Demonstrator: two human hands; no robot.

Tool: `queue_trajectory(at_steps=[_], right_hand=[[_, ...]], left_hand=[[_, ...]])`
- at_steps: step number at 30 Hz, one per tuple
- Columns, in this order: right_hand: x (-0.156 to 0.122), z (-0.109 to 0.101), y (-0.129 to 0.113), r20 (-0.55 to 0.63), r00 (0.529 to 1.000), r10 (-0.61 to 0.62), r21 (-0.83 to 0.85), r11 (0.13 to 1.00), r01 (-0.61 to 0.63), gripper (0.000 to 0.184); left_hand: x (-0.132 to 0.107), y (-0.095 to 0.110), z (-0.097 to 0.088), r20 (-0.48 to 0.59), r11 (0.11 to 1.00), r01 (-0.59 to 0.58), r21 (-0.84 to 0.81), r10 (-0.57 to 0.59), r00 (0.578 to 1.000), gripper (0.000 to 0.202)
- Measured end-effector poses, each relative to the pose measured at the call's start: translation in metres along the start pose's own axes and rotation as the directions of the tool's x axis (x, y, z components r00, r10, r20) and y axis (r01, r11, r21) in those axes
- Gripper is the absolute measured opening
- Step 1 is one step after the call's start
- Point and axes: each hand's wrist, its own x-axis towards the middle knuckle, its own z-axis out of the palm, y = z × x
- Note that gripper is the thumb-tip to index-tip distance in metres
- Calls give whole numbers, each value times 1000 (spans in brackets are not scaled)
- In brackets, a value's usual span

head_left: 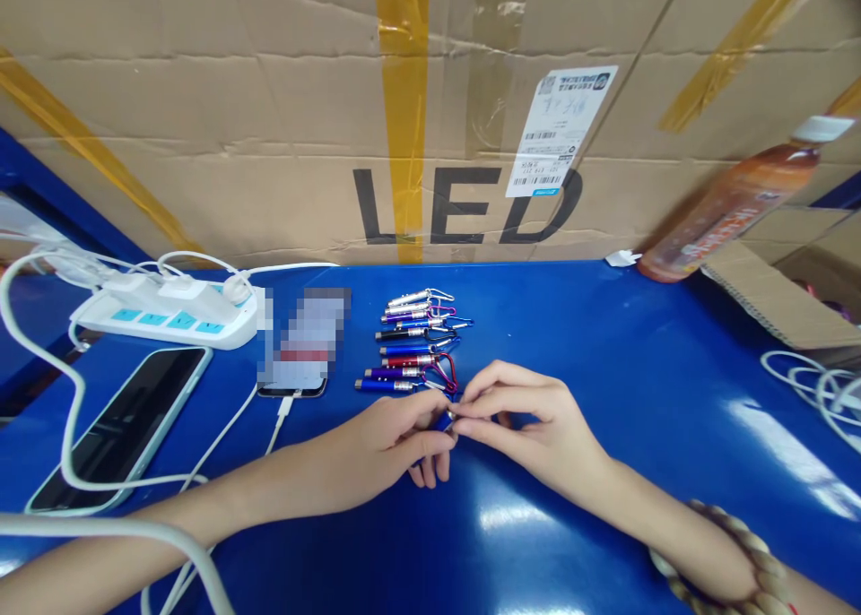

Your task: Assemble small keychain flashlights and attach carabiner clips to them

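Note:
Between the fingertips of both hands is a small blue metal tube, apparently a keychain flashlight (444, 420), mostly covered by fingers. My left hand (396, 436) pinches its body between thumb and fingers. Thumb and index finger of my right hand (538, 418) close on its silvery end. Just beyond the hands lies a column of several similar keychain flashlights (409, 361) in silver, purple, blue, black and red, most with carabiner clips pointing right. The nearest blue flashlight (385, 385) in that column is close to my left hand.
A large cardboard box (296, 149) stands behind the blue table (571, 328). At left are a white power strip (202, 324), a charging phone (302, 346), a dark-screened phone (127, 427) and loose white cables. A drink bottle (733, 207) leans at right by a coiled cable (821, 386).

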Motion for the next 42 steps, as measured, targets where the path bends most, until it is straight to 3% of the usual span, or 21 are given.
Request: queue_trajectory(at_steps=[4,8,10,12,16,20,26,31,35,39,42], right_hand=[[-1,0,0,49,999,1,21,1000,-2,7],[0,1,2,39,998,57,-56,997,-55,26],[0,2,5,78,997,5,-172,985,9,26],[1,4,7,195,979,-61,-299,947,119,24],[0,11,4,447,891,-83,-415,863,289,31],[-2,16,6,524,849,-74,-453,819,351,29],[-5,13,12,452,881,-138,-442,824,356,26],[-4,9,13,415,908,-51,-400,887,232,20],[-4,6,16,402,915,12,-433,884,178,19],[-4,2,19,395,918,16,-430,887,170,23],[-2,-1,19,315,949,19,-406,907,117,25]], left_hand=[[0,2,-3,-28,1000,-10,-2,10,1000,12],[-1,8,-11,-232,997,-77,31,82,969,17],[-1,12,-15,-349,996,-93,-4,86,933,19],[-2,14,-16,-405,993,-115,-28,94,910,19],[-3,12,-14,-339,990,-143,-15,129,932,16],[-3,8,-13,-291,991,-137,0,132,948,17],[-2,6,-11,-274,993,-115,-19,106,956,17],[-3,9,-10,-244,998,-66,19,69,967,20],[-2,9,-9,-222,997,-55,46,63,973,22],[-1,6,-9,-195,996,-12,94,30,980,24],[-3,5,-9,-118,979,65,192,-43,992,27]])
